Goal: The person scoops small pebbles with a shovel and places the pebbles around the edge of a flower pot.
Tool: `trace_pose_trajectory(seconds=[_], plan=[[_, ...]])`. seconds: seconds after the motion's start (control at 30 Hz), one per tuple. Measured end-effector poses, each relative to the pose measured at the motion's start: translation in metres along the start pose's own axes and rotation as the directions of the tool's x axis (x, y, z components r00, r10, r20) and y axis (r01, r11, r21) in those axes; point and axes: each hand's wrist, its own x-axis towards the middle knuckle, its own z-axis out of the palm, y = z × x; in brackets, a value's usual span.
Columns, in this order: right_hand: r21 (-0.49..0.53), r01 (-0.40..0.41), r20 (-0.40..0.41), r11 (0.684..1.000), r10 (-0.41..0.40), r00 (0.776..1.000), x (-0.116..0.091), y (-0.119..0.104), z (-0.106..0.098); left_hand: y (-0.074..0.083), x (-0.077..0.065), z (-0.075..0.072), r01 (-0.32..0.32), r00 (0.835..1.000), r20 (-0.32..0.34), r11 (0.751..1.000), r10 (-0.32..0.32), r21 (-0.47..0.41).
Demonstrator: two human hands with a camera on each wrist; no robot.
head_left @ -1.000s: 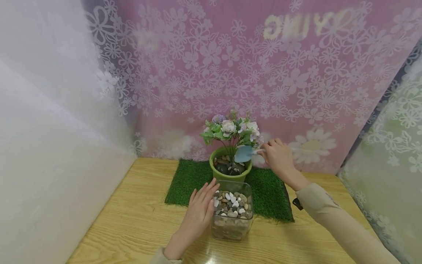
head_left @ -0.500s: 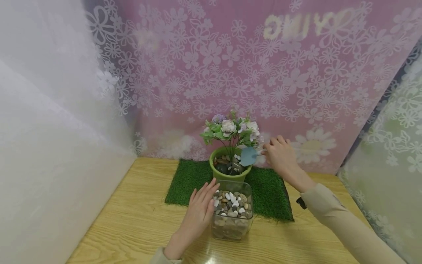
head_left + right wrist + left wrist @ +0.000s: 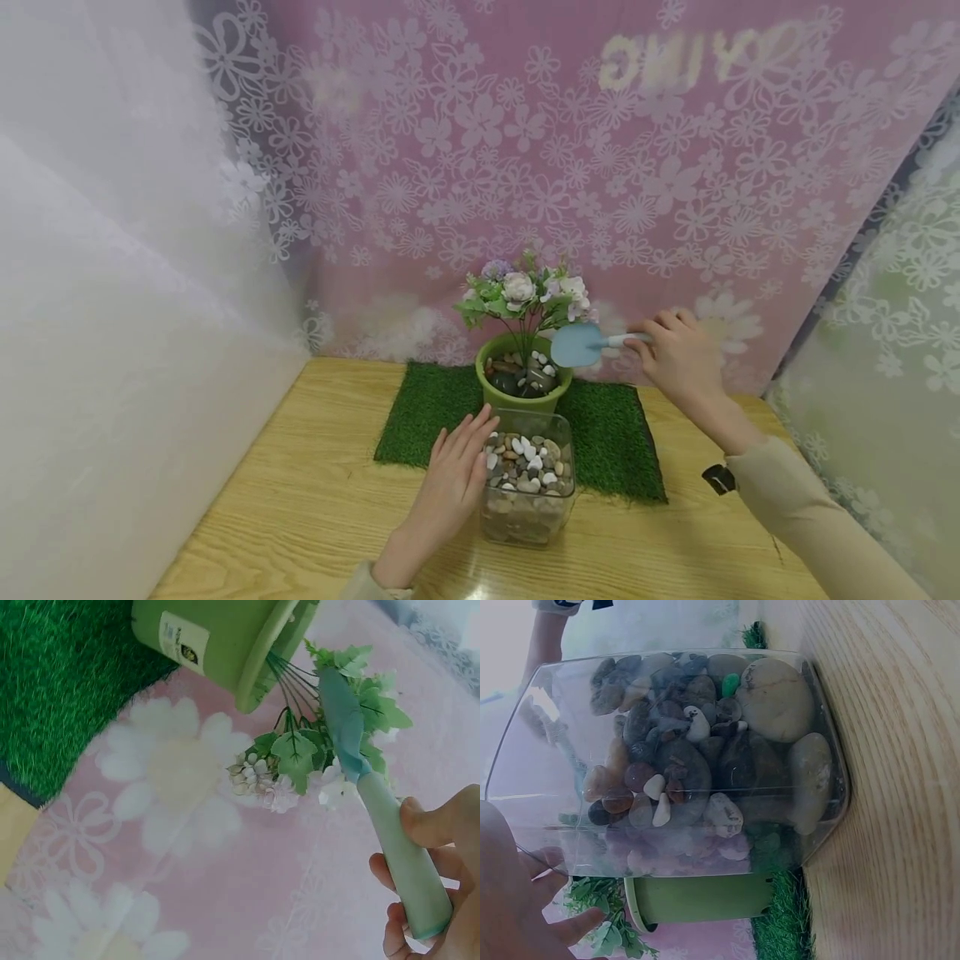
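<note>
My right hand (image 3: 678,354) grips the pale handle of a small blue trowel (image 3: 577,345), whose blade hangs beside the right rim of a green flower pot (image 3: 486,385). In the right wrist view, thumb and fingers wrap the trowel's handle (image 3: 405,862). The pot holds dark and white stones and a bunch of artificial flowers (image 3: 519,288). In front of it stands a clear plastic box (image 3: 525,533) of mixed pebbles (image 3: 528,467). My left hand (image 3: 453,479) rests with straight fingers against the box's left rim.
A green turf mat (image 3: 615,454) lies under the pot on the wooden table (image 3: 300,492). Behind hangs a pink flowered cloth (image 3: 450,167). Pale cloth walls (image 3: 135,292) close off both sides.
The right hand has drawn the trowel rightward, away from over the pot, and its blade has turned. White stones now show at the pot's right side. The left hand has stayed put.
</note>
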Motion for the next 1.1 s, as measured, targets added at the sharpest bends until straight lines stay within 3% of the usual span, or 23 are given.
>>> trace_pose_trajectory(seconds=[0.2, 0.33, 0.7, 0.87, 1.1], plan=[[0.099, -0.041, 0.004, 0.994, 0.041, 0.999, -0.008, -0.001, -0.012, 0.002, 0.001, -0.002, 0.003, 1.0, 0.004, 1.0, -0.003, -0.018], [0.131, -0.03, 0.03, 0.991, 0.026, 0.999, -0.012, -0.007, -0.022, 0.001, 0.001, 0.0, 0.0, 1.0, 0.001, 1.0, 0.0, -0.018], [0.159, 0.131, 0.075, 0.979, -0.144, 0.987, -0.019, -0.034, -0.041, 0.002, 0.001, 0.0, 0.007, 1.0, 0.002, 1.0, -0.007, -0.024], [0.194, 0.23, 0.09, 0.954, -0.251, 0.964, -0.018, -0.047, -0.044, 0.002, 0.001, -0.001, -0.002, 1.0, 0.001, 1.0, 0.002, -0.026], [0.201, 0.388, 0.091, 0.899, -0.412, 0.907, -0.017, -0.059, -0.037, 0.0, 0.001, 0.0, -0.01, 1.0, 0.001, 1.0, 0.01, -0.019]])
